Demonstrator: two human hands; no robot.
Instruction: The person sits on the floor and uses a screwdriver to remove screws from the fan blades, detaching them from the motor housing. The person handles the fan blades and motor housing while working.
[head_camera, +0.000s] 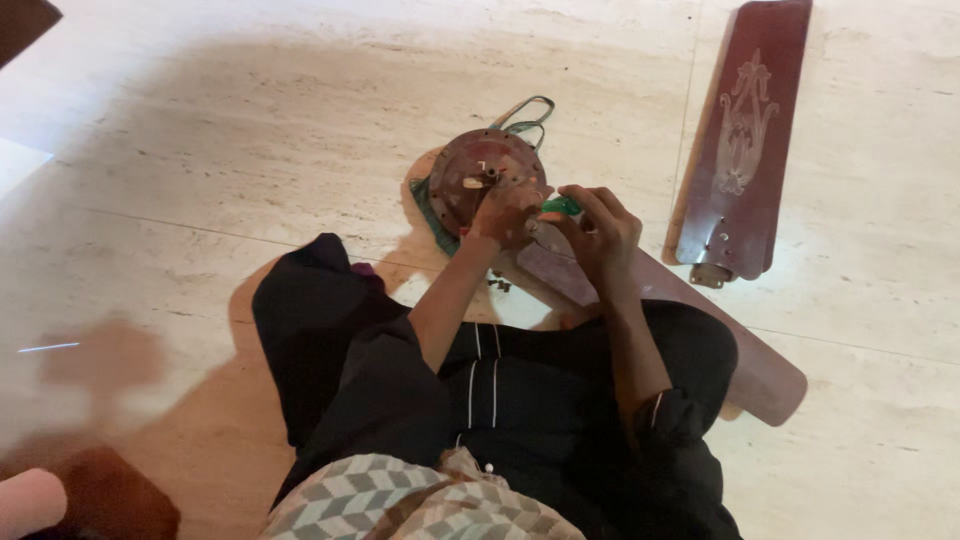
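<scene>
I sit on a pale stone floor with a round brown ceiling-fan motor housing (480, 172) in front of me. My left hand (507, 212) rests on the housing's near right edge, gripping it. My right hand (598, 232) is closed around a green-handled screwdriver (561, 206) whose tip points at the spot where a dark red fan blade (690, 320) meets the housing. That blade runs from the housing toward my right knee.
A second dark red fan blade (741, 145) with a pale ornament lies loose on the floor at the right. A green cloth (432, 212) sticks out under the housing, a green strap loop (530, 115) behind it. Small screws (499, 283) lie near my knees.
</scene>
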